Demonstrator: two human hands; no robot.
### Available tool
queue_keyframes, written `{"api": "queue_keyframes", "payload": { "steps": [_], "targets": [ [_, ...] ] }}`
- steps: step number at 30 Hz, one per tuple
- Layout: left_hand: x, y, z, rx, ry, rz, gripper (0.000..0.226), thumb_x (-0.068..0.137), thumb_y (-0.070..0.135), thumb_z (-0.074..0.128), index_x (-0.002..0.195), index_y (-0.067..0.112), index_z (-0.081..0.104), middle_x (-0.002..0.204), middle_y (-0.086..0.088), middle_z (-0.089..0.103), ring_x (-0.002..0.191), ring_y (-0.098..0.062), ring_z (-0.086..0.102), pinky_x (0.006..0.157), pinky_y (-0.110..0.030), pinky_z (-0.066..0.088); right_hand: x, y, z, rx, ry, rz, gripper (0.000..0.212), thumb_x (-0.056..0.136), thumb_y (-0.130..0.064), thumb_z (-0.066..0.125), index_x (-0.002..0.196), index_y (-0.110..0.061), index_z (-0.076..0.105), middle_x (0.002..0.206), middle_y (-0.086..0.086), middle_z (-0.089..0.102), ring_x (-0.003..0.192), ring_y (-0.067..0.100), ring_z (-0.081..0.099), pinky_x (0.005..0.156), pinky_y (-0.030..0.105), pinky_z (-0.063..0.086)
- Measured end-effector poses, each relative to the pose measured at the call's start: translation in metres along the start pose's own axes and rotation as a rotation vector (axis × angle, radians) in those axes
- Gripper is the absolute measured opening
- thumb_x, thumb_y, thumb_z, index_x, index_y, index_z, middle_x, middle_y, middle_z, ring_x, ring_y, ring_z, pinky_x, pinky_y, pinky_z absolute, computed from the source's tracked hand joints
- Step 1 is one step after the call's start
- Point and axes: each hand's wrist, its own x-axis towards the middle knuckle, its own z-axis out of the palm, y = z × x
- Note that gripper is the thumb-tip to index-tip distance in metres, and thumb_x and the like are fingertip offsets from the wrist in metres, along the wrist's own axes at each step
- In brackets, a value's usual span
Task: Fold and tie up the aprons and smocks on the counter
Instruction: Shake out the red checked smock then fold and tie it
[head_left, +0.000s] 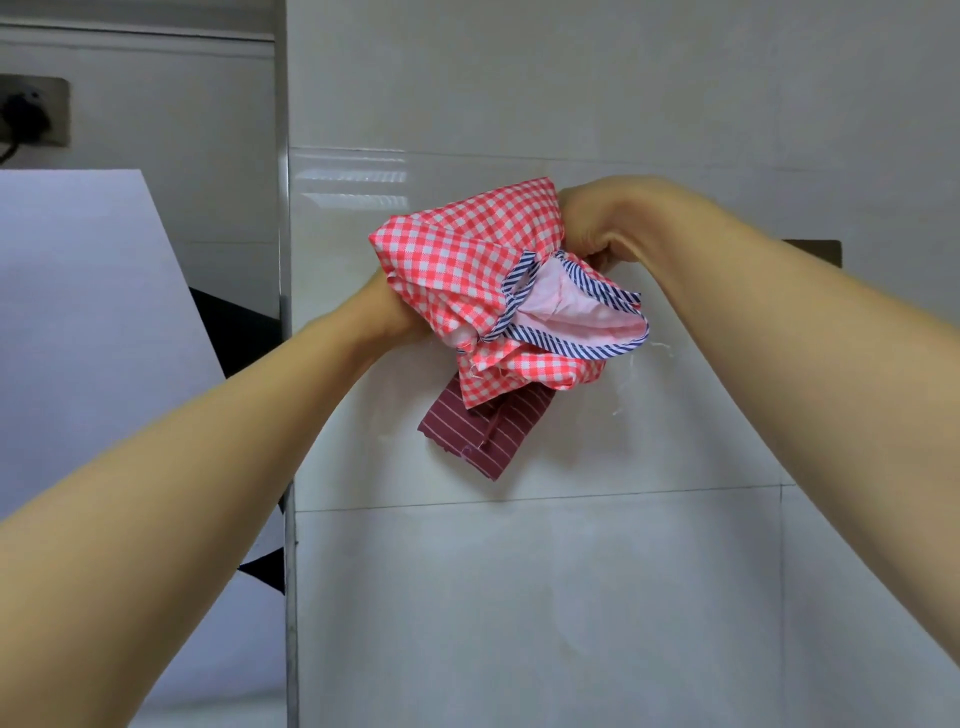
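Bunched red-white gingham apron (467, 260), blue-striped trim, held aloft; maroon striped cloth (483, 431) hanging beneath.

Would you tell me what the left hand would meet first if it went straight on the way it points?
The gingham bundle, which the left hand grips; behind that probably the tiled wall, though depth is unclear.

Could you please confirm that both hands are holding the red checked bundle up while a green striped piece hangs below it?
Not quite: the striped piece hanging below the bundle is maroon, not green, as the head view shows. The left hand and right hand do hold the red checked bundle up.
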Motion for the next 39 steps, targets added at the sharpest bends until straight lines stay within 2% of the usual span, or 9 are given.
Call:
{"api": "queue_keyframes", "payload": {
  "steps": [2, 6, 13, 17, 23, 28, 31, 34, 39],
  "targets": [
    [-0.001, 0.001, 0.003, -0.060, 0.030, 0.042, 0.052, 0.098, 0.009, 0.047, 0.146, 0.005, 0.030, 0.153, -0.014, 0.033, 0.140, -0.025, 0.033, 0.104, -0.019, 0.013, -0.008, 0.002, 0.002, 0.047, 0.003, -0.009, 0.023, 0.096, -0.002, 0.053, 0.114, 0.007, 0.063, 0.111, 0.022, 0.068, 0.090, 0.031, 0.066, 0.091, 0.043, 0.056],
    [-0.013, 0.003, 0.007, -0.132, 0.086, 0.062, 0.046, 0.097, 0.007, 0.048, 0.142, 0.001, 0.037, 0.148, -0.015, 0.039, 0.136, -0.026, 0.038, 0.104, -0.016, 0.018, -0.027, 0.006, 0.009, 0.192, 0.080, -0.051, 0.029, 0.098, -0.001, 0.046, 0.073, -0.009, 0.057, 0.066, 0.005, 0.057, 0.040, 0.009, 0.049, 0.041, 0.020, 0.042],
    [-0.033, -0.002, 0.012, -0.155, 0.143, 0.118, 0.046, 0.092, 0.002, 0.059, 0.136, 0.001, 0.044, 0.139, -0.019, 0.048, 0.130, -0.032, 0.046, 0.111, -0.046, 0.038, -0.042, 0.013, 0.023, 0.314, 0.158, -0.138, 0.019, 0.096, -0.005, 0.047, 0.096, -0.005, 0.066, 0.097, 0.009, 0.068, 0.079, 0.019, 0.063, 0.071, 0.030, 0.052],
    [-0.042, 0.004, 0.018, -0.245, 0.147, 0.153, 0.045, 0.094, 0.009, 0.058, 0.137, 0.006, 0.044, 0.138, -0.013, 0.050, 0.126, -0.026, 0.050, 0.108, -0.042, 0.042, -0.052, 0.017, 0.030, 0.408, 0.210, -0.138, 0.019, 0.097, -0.008, 0.047, 0.098, -0.002, 0.065, 0.091, 0.007, 0.067, 0.076, 0.017, 0.063, 0.067, 0.027, 0.053],
    [-0.053, -0.005, 0.031, -0.401, 0.124, 0.117, 0.031, 0.102, 0.014, 0.045, 0.132, 0.012, 0.054, 0.124, -0.002, 0.063, 0.105, -0.012, 0.061, 0.088, -0.027, 0.052, -0.070, 0.028, 0.055, 0.763, 0.484, -0.211, 0.036, 0.098, -0.014, 0.045, 0.064, -0.017, 0.055, 0.068, 0.001, 0.062, 0.065, 0.014, 0.059, 0.060, 0.022, 0.046],
    [-0.074, -0.004, 0.038, -0.402, 0.310, 0.075, 0.029, 0.102, 0.022, 0.041, 0.111, 0.009, 0.065, 0.104, -0.006, 0.069, 0.094, -0.021, 0.064, 0.072, -0.026, 0.050, -0.082, 0.038, 0.081, 0.874, 0.685, -0.191, 0.027, 0.098, -0.021, 0.047, 0.114, -0.013, 0.066, 0.117, 0.005, 0.067, 0.109, 0.020, 0.061, 0.097, 0.037, 0.049],
    [-0.103, -0.005, 0.049, -0.375, 0.607, 0.028, 0.029, 0.098, 0.018, 0.041, 0.111, 0.020, 0.066, 0.110, 0.003, 0.064, 0.089, -0.008, 0.058, 0.072, -0.023, 0.047, -0.097, 0.051, 0.094, 0.952, 0.753, -0.067, 0.024, 0.090, -0.024, 0.048, 0.105, -0.016, 0.066, 0.103, 0.003, 0.068, 0.096, 0.020, 0.063, 0.088, 0.037, 0.052],
    [-0.152, -0.002, 0.073, -0.492, 0.828, -0.038, 0.025, 0.090, 0.011, 0.043, 0.098, 0.023, 0.063, 0.091, 0.010, 0.059, 0.068, -0.002, 0.048, 0.065, -0.019, 0.042, -0.133, 0.061, 0.115, 0.972, 0.681, 0.064, 0.021, 0.093, -0.013, 0.043, 0.102, -0.015, 0.061, 0.086, 0.003, 0.064, 0.066, 0.013, 0.057, 0.059, 0.023, 0.045],
    [-0.234, 0.006, 0.145, -0.672, 0.441, -0.011, 0.023, 0.088, 0.007, 0.043, 0.091, 0.021, 0.061, 0.074, 0.004, 0.055, 0.064, -0.007, 0.048, 0.059, -0.025, 0.041, -0.244, 0.067, 0.170, 0.950, 0.403, 0.180, 0.027, 0.093, -0.002, 0.039, 0.101, -0.010, 0.064, 0.076, 0.004, 0.064, 0.053, 0.009, 0.052, 0.051, 0.018, 0.040]
  ]
}}
